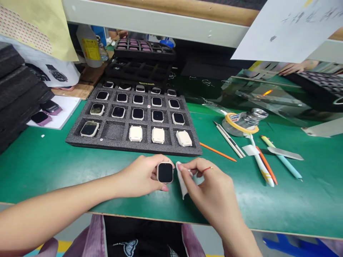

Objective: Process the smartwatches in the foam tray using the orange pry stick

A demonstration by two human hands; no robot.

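My left hand (143,175) is closed around a small square watch body (165,172) with a beige case, its black screen facing up. Just to its right, my right hand (207,185) pinches a small white wipe (182,184) close to the watch. Both hands hover over the green mat (53,167) near the front edge of the bench. Right behind them lies a grey foam tray (114,131) with several watch bodies in its pockets, some screen up, three turned back up in the front row; one front pocket is empty.
More black trays (144,48) are stacked behind. Black foam sheets (16,82) are piled at left beside two pink watches (45,112). A tape roll (241,123), pens, a knife and an orange pencil (217,151) lie at right. Another person's hand (294,67) is at far right.
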